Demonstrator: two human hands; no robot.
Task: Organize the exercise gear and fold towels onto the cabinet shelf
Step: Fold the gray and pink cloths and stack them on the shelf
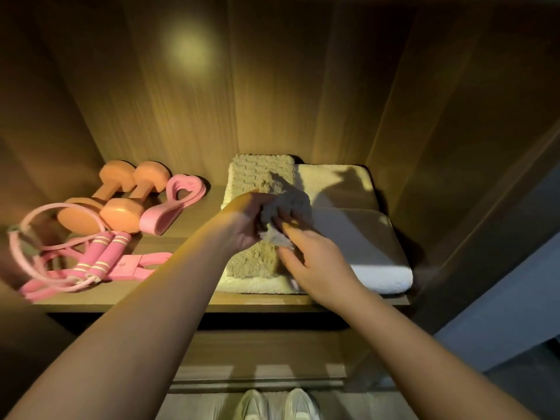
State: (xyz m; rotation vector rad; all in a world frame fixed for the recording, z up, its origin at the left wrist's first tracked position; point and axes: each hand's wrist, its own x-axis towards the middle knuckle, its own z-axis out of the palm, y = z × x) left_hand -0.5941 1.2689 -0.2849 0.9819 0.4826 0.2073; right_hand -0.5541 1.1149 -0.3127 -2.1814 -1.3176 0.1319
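A small bunched grey-white towel (288, 207) sits above the beige textured towel (257, 177) in the middle of the cabinet shelf (181, 301). My left hand (248, 219) grips the bunched towel from the left. My right hand (315, 262) pinches its lower edge from the right. A folded white towel (369, 247) lies to the right, with another cream one (330, 180) behind it. On the shelf's left are two orange dumbbells (121, 195), a pink heart-shaped trainer (172, 204), a pink jump rope (100, 259) and a pink band (142, 265).
Wooden cabinet walls (454, 147) close in the shelf on both sides and at the back. A lower wooden ledge (257, 371) lies below the shelf, and my light shoes (278, 404) stand on the floor beneath.
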